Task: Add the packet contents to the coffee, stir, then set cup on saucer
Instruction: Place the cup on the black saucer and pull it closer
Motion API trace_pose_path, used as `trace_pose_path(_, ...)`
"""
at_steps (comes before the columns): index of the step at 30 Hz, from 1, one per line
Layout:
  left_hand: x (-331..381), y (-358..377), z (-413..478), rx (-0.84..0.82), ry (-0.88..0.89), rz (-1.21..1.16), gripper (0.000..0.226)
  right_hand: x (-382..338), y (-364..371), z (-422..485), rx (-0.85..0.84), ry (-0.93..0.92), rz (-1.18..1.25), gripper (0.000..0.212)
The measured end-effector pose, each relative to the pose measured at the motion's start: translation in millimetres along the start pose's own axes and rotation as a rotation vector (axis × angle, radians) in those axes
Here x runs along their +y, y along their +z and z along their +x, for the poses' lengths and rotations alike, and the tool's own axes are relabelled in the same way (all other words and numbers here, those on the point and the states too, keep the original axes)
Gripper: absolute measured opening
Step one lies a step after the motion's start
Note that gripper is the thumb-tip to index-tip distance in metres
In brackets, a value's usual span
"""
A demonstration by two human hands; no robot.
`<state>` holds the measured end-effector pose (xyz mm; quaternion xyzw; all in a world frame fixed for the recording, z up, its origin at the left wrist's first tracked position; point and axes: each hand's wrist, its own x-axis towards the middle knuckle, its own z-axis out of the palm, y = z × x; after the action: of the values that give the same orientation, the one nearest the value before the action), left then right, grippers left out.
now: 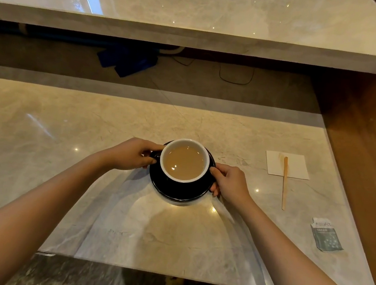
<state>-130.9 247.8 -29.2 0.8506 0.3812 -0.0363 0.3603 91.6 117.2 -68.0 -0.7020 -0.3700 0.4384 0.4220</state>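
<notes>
A black cup [203,176] with a white inside holds light brown coffee [184,164] and stands on a black saucer [176,191] near the middle of the marble counter [64,151]. My left hand [131,154] pinches the cup's handle on its left side. My right hand [230,182] grips the saucer's right rim, fingers under the edge. To the right, a wooden stir stick [284,183] lies partly on a white napkin [296,166]. A torn grey-green packet [326,235] lies flat near the right front of the counter.
A raised marble shelf [194,35] runs across the back, with a recess below holding a blue cloth [127,61] and a black cable [235,75]. A wooden side panel [364,150] bounds the right. The counter's front edge is close to me.
</notes>
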Motion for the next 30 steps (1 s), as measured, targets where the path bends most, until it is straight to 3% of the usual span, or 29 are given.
trace_pose_path(5, 1, 4, -4, 0.046, 0.012, -0.015, 0.049, 0, 1, -1, 0.011, 0.001, -0.008, 0.025)
trace_pose_path(13, 2, 10, -14, 0.178, 0.003, -0.103, 0.032, -1, 5, -2, 0.053, 0.008, -0.033, 0.023)
trace_pose_path(30, 5, 10, -17, 0.135, -0.068, -0.274, 0.033, 2, -1, -3, 0.015, 0.018, -0.002, 0.019)
